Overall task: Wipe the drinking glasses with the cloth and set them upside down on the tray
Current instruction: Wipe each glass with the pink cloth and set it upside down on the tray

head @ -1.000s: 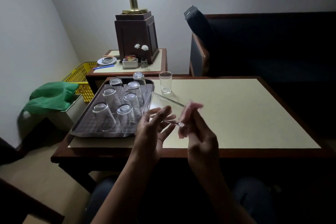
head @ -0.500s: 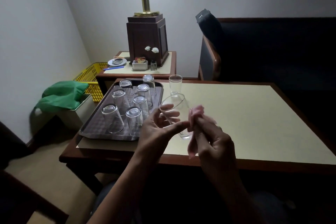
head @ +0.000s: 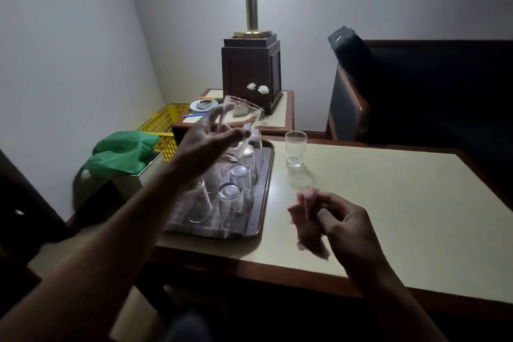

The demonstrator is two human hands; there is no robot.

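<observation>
Glass (head: 241,116) clear, tapered, blurred, tilted above tray (head: 263,203), in left hand (head: 206,144)

Pink cloth (head: 306,219), clear glasses (head: 231,197), brown tray (head: 266,175), yellow basket (head: 163,125)

Tray (head: 267,175) on tabletop's (head: 388,203) left side, upturned glasses (head: 230,194) on it. Upright glass (head: 295,148) on tabletop just right of tray's far corner. Left hand (head: 206,144) with held glass (head: 242,115) above tray; right hand (head: 342,228) with cloth (head: 305,203) right of tray. Side table (head: 277,117) behind.

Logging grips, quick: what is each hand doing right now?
Left hand: grips a clear drinking glass, held in the air.
Right hand: holds a crumpled pink cloth.
</observation>
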